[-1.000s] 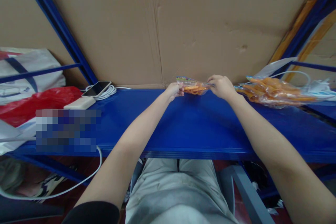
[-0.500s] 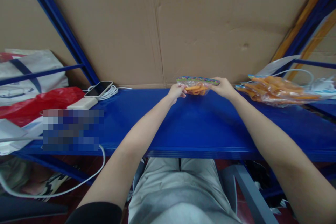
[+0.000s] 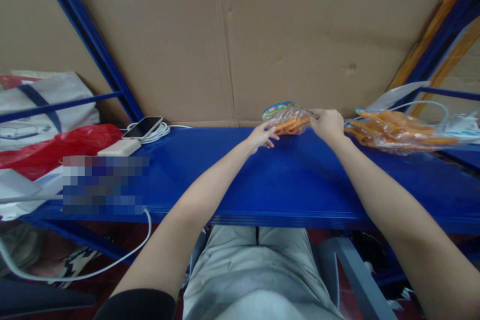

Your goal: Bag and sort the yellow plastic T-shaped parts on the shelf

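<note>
Small clear bag (image 3: 293, 119) of orange pieces: at the far side of the blue table (image 3: 277, 185), between the two hands, its colourful top edge angled up and to the left.

Nearest: the forearms reach forward from the lower corners and converge; a black sleeve (image 3: 137, 305) shows on the left arm. Left hand (image 3: 263, 137): at the bag's left side, thumb and forefinger nearly closed on the plastic, other fingers loosely extended below. Right hand (image 3: 327, 124): at the upper right of the bag, back of hand up, fingers bent and pinched on its edge. Gap between fingertips too small to read.

Farther, on the left: white block (image 3: 119, 148) beside red plastic (image 3: 80, 141); phone (image 3: 143, 128) resting on coiled white cable (image 3: 160, 132). On the right, well apart from the small bag: larger bagged orange pieces (image 3: 397, 130). Farthest: upright cardboard (image 3: 285, 30) behind the table.
</note>
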Demonstrator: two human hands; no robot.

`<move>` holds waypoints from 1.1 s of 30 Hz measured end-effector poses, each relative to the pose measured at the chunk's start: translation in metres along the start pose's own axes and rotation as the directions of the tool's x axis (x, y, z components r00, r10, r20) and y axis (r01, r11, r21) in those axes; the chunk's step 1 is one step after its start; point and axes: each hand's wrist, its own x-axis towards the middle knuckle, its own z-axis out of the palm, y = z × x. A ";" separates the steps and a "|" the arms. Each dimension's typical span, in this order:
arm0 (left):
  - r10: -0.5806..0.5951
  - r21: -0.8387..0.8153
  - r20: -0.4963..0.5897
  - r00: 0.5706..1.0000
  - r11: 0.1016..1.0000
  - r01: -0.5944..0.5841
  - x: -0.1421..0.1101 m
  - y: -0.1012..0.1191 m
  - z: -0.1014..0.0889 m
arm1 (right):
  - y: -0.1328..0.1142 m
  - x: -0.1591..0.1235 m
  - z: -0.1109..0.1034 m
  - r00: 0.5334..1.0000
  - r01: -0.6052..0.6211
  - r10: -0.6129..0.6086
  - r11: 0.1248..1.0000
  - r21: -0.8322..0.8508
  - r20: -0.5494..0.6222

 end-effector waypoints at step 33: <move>0.223 0.086 0.079 0.972 0.969 -0.230 0.002 -0.003 0.005 | 0.003 0.019 0.010 0.995 -0.061 0.100 0.618 0.784 -0.001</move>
